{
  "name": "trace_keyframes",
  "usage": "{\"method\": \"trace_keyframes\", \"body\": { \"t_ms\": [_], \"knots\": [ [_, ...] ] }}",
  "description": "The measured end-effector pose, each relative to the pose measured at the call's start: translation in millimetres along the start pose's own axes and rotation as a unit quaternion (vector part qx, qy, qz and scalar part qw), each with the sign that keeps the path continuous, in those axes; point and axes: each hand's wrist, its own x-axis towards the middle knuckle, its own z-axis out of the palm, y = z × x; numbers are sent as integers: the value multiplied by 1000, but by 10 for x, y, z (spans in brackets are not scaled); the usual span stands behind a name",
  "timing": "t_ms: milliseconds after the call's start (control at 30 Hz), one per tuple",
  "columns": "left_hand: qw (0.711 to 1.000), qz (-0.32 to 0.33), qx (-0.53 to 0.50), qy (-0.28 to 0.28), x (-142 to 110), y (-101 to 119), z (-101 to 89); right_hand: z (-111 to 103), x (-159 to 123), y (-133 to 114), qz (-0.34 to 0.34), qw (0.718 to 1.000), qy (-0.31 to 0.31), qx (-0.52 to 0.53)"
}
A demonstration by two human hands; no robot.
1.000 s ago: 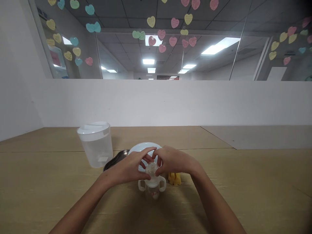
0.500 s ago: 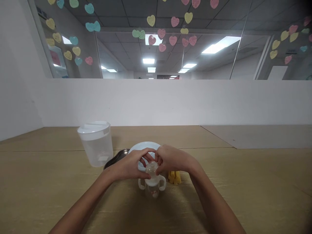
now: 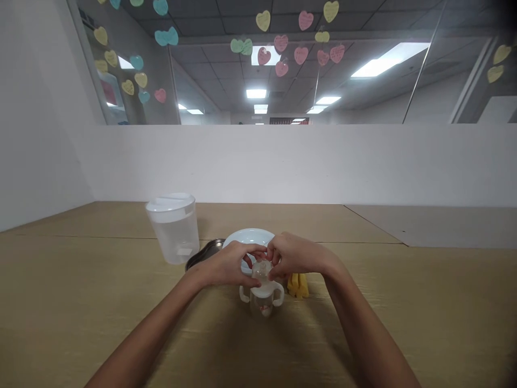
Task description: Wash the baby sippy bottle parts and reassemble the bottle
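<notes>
A clear baby bottle (image 3: 262, 299) with two white side handles stands upright on the wooden table (image 3: 81, 302), near its front middle. My left hand (image 3: 226, 265) and my right hand (image 3: 297, 256) meet over its top, fingers curled and pinched on the translucent nipple cap (image 3: 262, 271). A pale blue bowl (image 3: 247, 237) sits just behind my hands, partly hidden by them. Something yellow (image 3: 299, 285) lies to the right of the bottle, beside my right wrist.
A clear plastic pitcher (image 3: 174, 229) with a white lid stands at the back left. A dark metal dish (image 3: 204, 253) peeks out left of the bowl. A white partition wall (image 3: 283, 161) closes the table's far edge, with glass and paper hearts above.
My hands have stayed pinched on the bottle's top with slight finger shifts. The head camera has turned a little, so everything sits slightly further right and higher in view.
</notes>
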Motion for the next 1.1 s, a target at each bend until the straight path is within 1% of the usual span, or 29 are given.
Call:
{"method": "trace_keyframes", "body": {
  "t_ms": [100,233,300,433,567,667,833,967,1100],
  "knots": [
    [1000,4,-1,2,1,8,9,-5,-2,-3,5,1000,-7,1],
    [1000,9,8,-3,-7,4,26,-9,12,14,19,999,-15,47],
    [1000,6,8,-8,-11,1,28,-7,17,23,25,998,-12,50],
    [1000,-16,10,-15,-18,6,20,6,9,14,20,1000,-9,19],
    [999,-39,18,-20,-15,6,15,24,-25,-41,14,999,13,-26],
    [999,-32,24,-22,-7,0,12,34,-50,-82,10,999,19,-50],
    [999,1,-10,-33,11,-44,14,30,-59,-87,14,999,3,-34],
    [999,-5,-33,-32,5,-74,19,24,-44,-63,2,1000,-8,-26],
    [999,-19,-23,-39,-26,-24,1,14,-35,-63,14,999,-1,-49]
  ]
}}
